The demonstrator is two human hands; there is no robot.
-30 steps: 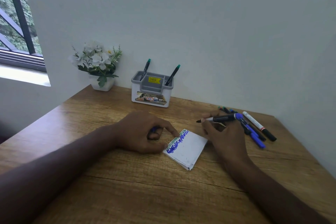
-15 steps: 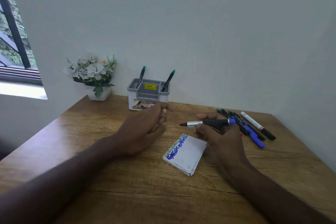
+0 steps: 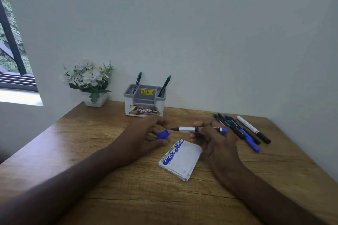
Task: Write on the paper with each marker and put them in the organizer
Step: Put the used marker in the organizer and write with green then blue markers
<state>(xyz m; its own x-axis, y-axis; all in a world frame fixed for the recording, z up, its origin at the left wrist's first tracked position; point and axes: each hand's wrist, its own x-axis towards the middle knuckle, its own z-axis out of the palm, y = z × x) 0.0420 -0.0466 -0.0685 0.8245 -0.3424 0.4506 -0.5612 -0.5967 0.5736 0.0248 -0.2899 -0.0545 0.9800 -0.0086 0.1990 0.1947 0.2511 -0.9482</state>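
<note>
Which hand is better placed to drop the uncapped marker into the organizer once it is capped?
Right. The right hand already grips the blue-ended marker; the left hand holds only its blue cap. The grey-and-white organizer stands just beyond both.

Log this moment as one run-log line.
phase: recapping | right hand: holds uncapped blue marker, tip toward left | left hand: holds blue cap | paper: scribbled | organizer: two markers
</note>
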